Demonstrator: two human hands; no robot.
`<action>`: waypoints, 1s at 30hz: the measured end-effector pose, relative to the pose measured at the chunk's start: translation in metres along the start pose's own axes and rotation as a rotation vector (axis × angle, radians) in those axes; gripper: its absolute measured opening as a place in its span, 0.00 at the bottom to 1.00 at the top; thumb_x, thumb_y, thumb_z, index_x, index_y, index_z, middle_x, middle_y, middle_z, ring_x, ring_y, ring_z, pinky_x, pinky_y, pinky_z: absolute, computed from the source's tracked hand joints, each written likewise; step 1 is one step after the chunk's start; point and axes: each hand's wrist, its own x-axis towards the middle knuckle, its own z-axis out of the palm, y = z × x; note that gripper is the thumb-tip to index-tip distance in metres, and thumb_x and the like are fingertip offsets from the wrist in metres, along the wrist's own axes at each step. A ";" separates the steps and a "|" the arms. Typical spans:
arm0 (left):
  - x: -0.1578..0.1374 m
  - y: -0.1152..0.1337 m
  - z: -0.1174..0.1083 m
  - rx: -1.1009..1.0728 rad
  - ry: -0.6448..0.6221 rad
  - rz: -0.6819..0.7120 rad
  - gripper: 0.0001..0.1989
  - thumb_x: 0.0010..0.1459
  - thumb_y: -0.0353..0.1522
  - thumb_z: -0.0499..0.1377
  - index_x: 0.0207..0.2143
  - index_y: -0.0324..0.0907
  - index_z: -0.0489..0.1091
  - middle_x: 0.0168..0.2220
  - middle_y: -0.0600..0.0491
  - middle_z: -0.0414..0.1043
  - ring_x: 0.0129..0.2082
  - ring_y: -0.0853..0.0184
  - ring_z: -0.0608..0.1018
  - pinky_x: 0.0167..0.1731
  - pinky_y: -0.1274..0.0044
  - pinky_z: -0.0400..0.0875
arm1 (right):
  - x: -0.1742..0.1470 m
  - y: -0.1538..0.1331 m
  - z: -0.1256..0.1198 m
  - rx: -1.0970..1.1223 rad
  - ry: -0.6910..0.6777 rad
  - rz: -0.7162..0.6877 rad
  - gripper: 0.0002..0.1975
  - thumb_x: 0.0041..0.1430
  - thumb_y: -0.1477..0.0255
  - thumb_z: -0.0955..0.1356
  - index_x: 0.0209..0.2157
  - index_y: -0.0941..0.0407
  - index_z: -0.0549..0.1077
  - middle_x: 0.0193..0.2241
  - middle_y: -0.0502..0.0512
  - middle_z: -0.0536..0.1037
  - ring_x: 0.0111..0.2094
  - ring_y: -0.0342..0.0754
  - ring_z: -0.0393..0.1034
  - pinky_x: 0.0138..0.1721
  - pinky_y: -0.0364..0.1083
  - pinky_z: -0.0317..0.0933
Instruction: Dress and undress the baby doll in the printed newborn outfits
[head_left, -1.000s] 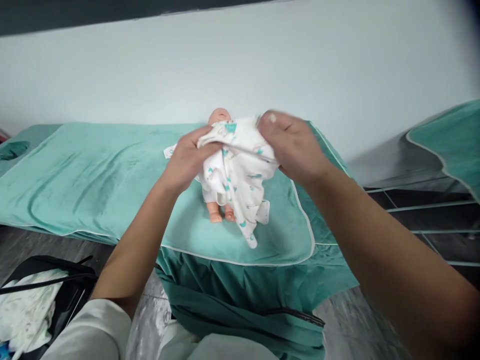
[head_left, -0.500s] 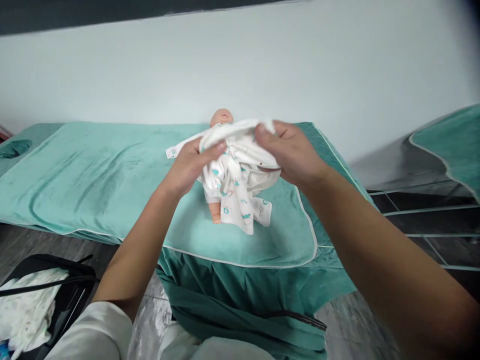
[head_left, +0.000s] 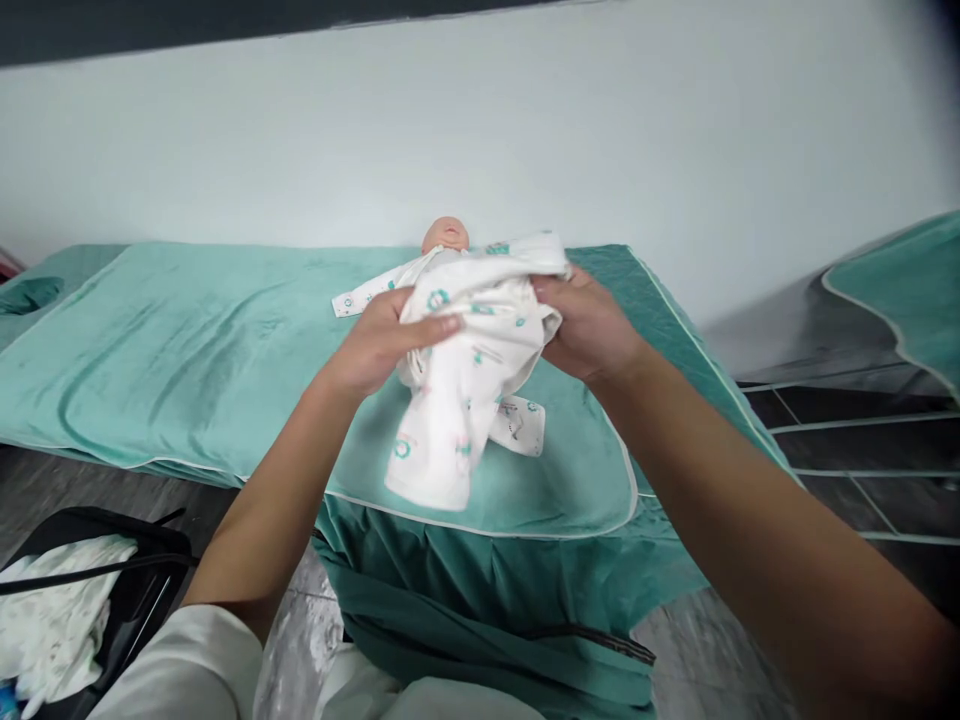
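Both hands grip a pair of white baby pants (head_left: pixel 457 390) with small green prints, bunched at the upper end; one leg hangs down toward me. My left hand (head_left: pixel 382 338) pinches the cloth at its left side, thumb on top. My right hand (head_left: pixel 585 315) has its fingers tucked into the bunched cloth at the right. Behind and beneath lies a baby doll (head_left: pixel 445 234) on its back, dressed in a matching white printed top whose sleeve (head_left: pixel 367 295) stretches left. The held cloth hides the doll's trunk and legs.
The bed has a green cover (head_left: pixel 187 350) and stands against a pale wall (head_left: pixel 480 120). On the floor at lower left is an open black case (head_left: pixel 161 575) with white printed cloth (head_left: pixel 64 610) in it. A metal rack (head_left: pixel 862 425) stands at the right.
The cloth has been turned and shifted in my hands, and its hanging leg has swung left and nearer me. The doll's visible foot is now covered by it.
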 end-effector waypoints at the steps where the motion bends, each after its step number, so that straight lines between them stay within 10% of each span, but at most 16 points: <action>1: 0.002 0.002 0.000 -0.029 0.091 0.027 0.23 0.55 0.53 0.68 0.39 0.44 0.77 0.33 0.52 0.78 0.38 0.56 0.84 0.35 0.66 0.82 | -0.001 0.000 -0.002 -0.009 -0.055 0.023 0.23 0.54 0.48 0.75 0.43 0.49 0.76 0.41 0.52 0.80 0.42 0.54 0.77 0.40 0.52 0.72; 8: 0.017 0.055 0.000 0.420 0.297 0.333 0.06 0.62 0.35 0.66 0.35 0.41 0.76 0.31 0.56 0.69 0.34 0.67 0.77 0.39 0.72 0.73 | 0.009 -0.051 0.014 -0.027 -0.229 -0.230 0.33 0.48 0.50 0.80 0.51 0.49 0.74 0.49 0.52 0.78 0.52 0.53 0.74 0.49 0.50 0.71; 12: 0.016 0.085 -0.003 0.628 0.353 0.486 0.03 0.60 0.29 0.67 0.33 0.43 0.75 0.30 0.55 0.69 0.32 0.68 0.73 0.35 0.73 0.70 | 0.015 -0.082 0.033 -0.257 -0.195 -0.288 0.21 0.52 0.55 0.80 0.41 0.53 0.78 0.39 0.48 0.79 0.45 0.49 0.76 0.45 0.47 0.69; 19: 0.005 0.065 -0.015 0.015 0.116 -0.092 0.16 0.54 0.41 0.71 0.37 0.39 0.75 0.34 0.53 0.73 0.43 0.53 0.83 0.39 0.66 0.80 | 0.018 -0.058 0.042 0.246 -0.129 -0.252 0.17 0.62 0.53 0.73 0.40 0.53 0.76 0.39 0.51 0.81 0.46 0.50 0.77 0.48 0.49 0.72; 30: 0.019 0.036 0.011 -0.345 0.133 -0.061 0.18 0.66 0.46 0.61 0.46 0.40 0.73 0.47 0.48 0.78 0.62 0.46 0.76 0.53 0.58 0.79 | 0.008 -0.025 0.037 0.155 -0.398 0.121 0.32 0.46 0.47 0.80 0.44 0.56 0.75 0.37 0.56 0.82 0.44 0.58 0.80 0.40 0.51 0.78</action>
